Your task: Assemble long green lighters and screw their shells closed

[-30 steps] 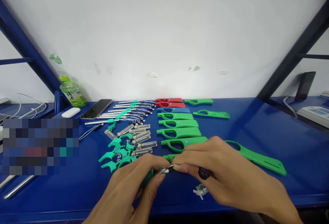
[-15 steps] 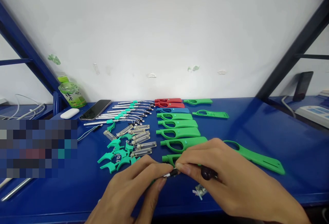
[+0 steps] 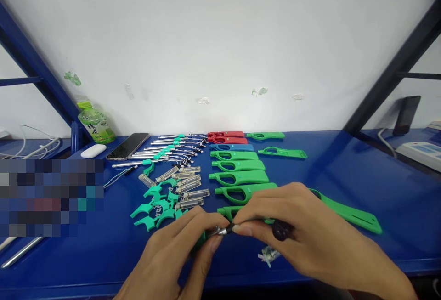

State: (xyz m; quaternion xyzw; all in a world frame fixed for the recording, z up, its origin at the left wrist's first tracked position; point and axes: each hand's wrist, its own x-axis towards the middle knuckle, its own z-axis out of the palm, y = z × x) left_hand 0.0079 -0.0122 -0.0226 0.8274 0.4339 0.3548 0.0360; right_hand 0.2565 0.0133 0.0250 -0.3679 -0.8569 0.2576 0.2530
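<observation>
My left hand (image 3: pixel 179 249) is closed in a pinch around a small green part (image 3: pixel 199 243), mostly hidden by the fingers. Between the two sets of fingertips shows a small silver and black piece (image 3: pixel 224 230). My right hand (image 3: pixel 292 231) pinches its black end, and a dark tool with a rounded end (image 3: pixel 282 230) lies within that hand. Whether the tool and the black end are one thing I cannot tell. Just beyond the hands lie green lighter shells (image 3: pixel 241 179) in a column. Under my right hand is a small clear part with white bits (image 3: pixel 269 254).
Teal clips (image 3: pixel 165 206), clear fuel tanks (image 3: pixel 196 194) and metal rods with wires (image 3: pixel 155 155) lie to the left. A phone (image 3: pixel 129 146), a white case (image 3: pixel 93 151) and a green bottle (image 3: pixel 96 123) stand behind. A long green shell half (image 3: pixel 354 215) lies at right.
My right hand has shifted slightly, and more silver shows on the small piece between my fingertips. More of the green part shows in my left hand.
</observation>
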